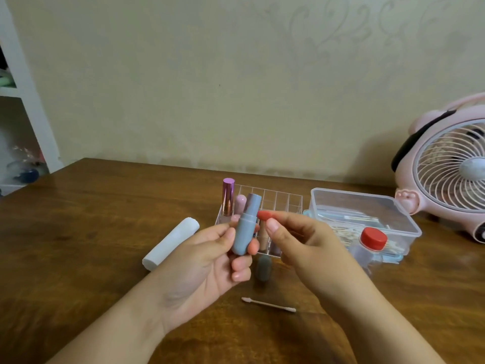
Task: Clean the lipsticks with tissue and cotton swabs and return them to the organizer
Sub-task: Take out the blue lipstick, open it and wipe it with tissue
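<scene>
A matte blue-grey lipstick tube [245,229], rounded at its base and stepped in toward a narrower upper part, stands nearly upright above the table, tilted a little to the right. The left hand [210,261] has it in its grip: thumb pressed on the near side, fingers curled round the lower body, palm turned up and forearm coming in from the lower left. Just beside the tube's shoulder sits a small red piece [265,214], smooth and blunt-ended, pinched between thumb and forefinger of the right hand [309,248]; whether it is the lipstick bullet or a cap cannot be told. The right wrist is bent down, its other fingers loosely folded.

Below the hands a grey rounded cap [263,267] lies on the brown wooden table [78,232], and nearer the person a thin cotton swab [267,303] with pale tips lies flat. Behind the hands stands a clear acrylic organizer [278,199] divided into square cells; a glossy metallic pink-purple lipstick [228,197] and a matte pale pink one [240,203] stand upright at its left end. A soft white tissue roll [170,243] lies to the left. To the right are a translucent plastic box [364,219] holding swabs, a clear bottle with a red cap [372,239], and a pink ribbed fan [451,169].
</scene>
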